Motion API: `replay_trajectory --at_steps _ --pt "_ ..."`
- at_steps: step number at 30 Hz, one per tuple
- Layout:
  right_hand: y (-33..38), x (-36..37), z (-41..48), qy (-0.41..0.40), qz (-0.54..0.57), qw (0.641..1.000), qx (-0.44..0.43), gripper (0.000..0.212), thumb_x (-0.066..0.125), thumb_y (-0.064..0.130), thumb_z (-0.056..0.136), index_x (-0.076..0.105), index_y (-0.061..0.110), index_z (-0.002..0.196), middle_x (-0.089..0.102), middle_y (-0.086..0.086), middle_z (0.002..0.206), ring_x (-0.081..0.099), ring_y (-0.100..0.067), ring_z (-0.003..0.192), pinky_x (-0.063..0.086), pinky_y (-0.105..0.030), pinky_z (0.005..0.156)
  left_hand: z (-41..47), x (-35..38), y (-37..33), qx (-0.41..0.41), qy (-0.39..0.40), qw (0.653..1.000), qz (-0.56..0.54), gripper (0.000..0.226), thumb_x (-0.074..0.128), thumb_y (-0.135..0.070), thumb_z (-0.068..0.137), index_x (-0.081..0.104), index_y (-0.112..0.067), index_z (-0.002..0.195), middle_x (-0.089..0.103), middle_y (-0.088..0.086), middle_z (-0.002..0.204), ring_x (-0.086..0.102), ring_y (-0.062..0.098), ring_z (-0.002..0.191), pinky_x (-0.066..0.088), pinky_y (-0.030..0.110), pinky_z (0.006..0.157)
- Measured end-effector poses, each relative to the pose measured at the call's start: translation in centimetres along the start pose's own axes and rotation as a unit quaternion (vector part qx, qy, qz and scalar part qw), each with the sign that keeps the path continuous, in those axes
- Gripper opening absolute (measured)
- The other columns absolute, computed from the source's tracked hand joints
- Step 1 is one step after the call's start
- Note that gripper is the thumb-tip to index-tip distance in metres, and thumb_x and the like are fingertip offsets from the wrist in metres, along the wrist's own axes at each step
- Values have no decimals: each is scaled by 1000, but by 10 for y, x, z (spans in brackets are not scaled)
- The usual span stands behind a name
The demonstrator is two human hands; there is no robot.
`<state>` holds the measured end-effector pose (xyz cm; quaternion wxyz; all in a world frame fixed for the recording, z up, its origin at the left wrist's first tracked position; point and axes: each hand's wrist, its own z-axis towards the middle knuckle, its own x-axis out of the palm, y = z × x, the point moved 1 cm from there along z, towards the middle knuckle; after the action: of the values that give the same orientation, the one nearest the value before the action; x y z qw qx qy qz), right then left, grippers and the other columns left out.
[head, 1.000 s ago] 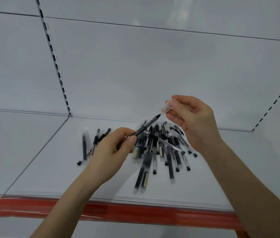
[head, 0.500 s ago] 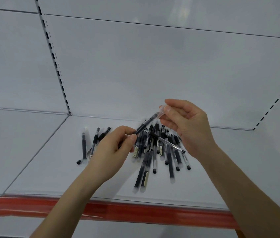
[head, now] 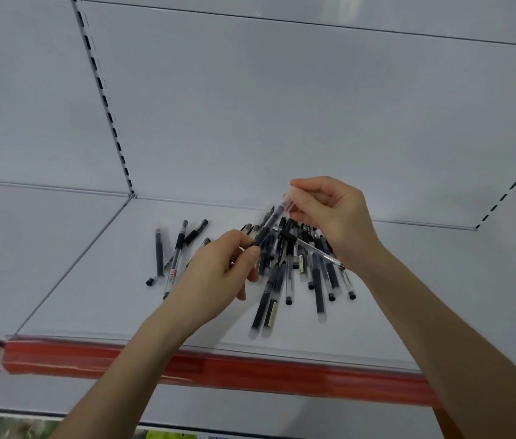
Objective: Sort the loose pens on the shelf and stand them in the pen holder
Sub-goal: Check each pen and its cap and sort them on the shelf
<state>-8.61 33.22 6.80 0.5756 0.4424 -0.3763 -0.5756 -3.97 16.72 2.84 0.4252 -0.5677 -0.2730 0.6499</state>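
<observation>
Above the loose pens (head: 301,274) heaped on the shelf (head: 92,296), the left hand (head: 215,277) fingers pinch a black pen (head: 269,224) slanting up-right; the right hand (head: 336,217) fingers pinch the clear cap (head: 288,202) at its upper tip.

1. On the shelf (head: 98,305), mid-width: pile of pens (head: 317,289).
2. At 9 o'clock of the pile, apart from it: few more pens (head: 159,255).
3. Over the pile: left hand (head: 218,274) at 8 o'clock, right hand (head: 329,213) at 1 o'clock, single pen (head: 270,224) pinched between both.

Black pens (head: 298,274) lie heaped on the shelf (head: 92,296); one pen (head: 270,224) tilts above.
</observation>
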Motion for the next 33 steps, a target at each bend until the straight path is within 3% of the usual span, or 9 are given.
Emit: replay_trajectory --at_steps 4,8,12,17,20,24,29,33 --pt "-21 -10 10 3 -117 993 29 23 60 12 88 61 8 110 68 -2 85 67 -12 79 55 -20 77 2 -21 17 -44 -92 985 142 13 48 -23 92 58 -16 89 65 0 75 60 20 70 45 31 64" --pt "-39 -19 10 37 -307 951 7 13 64 12 85 68 5 95 65 -2 85 60 -7 76 47 -7 74 4 -36 47 -110 -135 935 309 24 46 -24 92 59 -4 97 58 13 92 54 31 84 38 33 67" --pt "-48 -17 6 84 -380 921 15 11 63 14 85 68 6 90 64 0 82 61 -15 80 50 -26 81 5 -40 57 -144 -143 916 347 24 45 -23 91 56 -4 99 56 12 94 53 31 81 41 36 66" --pt "-52 -14 5 107 -467 877 0 15 61 18 86 67 7 95 61 -1 84 58 -18 82 48 -33 78 6 -42 59 -136 -144 910 364 29 47 -26 91 54 -3 106 57 16 101 53 32 87 41 38 70" --pt "-53 -21 7 103 -520 848 19 17 60 19 87 65 7 97 59 -6 88 58 -24 89 48 -38 79 8 -37 55 -106 -159 913 360 28 49 -25 90 57 -1 103 54 17 95 47 30 83 37 36 67" --pt "-59 -31 8 112 -494 859 68 16 60 20 87 66 8 95 65 -7 95 59 -23 93 47 -37 85 13 -22 45 -63 -142 932 327 26 48 -23 92 59 -4 106 55 15 101 52 32 94 39 35 72" --pt "-54 -40 3 51 -404 910 74 12 58 18 89 65 9 93 64 -4 86 59 -18 84 41 -23 74 34 -2 41 -34 -66 955 288 23 48 -23 92 60 -9 106 60 10 104 56 26 93 42 31 76" --pt "-44 -46 -5 25 -335 938 87 4 56 17 89 59 14 90 66 -11 85 59 -20 72 49 -32 73 64 4 39 -39 -33 952 301 22 45 -17 92 61 -5 104 63 14 107 55 29 98 41 32 77"
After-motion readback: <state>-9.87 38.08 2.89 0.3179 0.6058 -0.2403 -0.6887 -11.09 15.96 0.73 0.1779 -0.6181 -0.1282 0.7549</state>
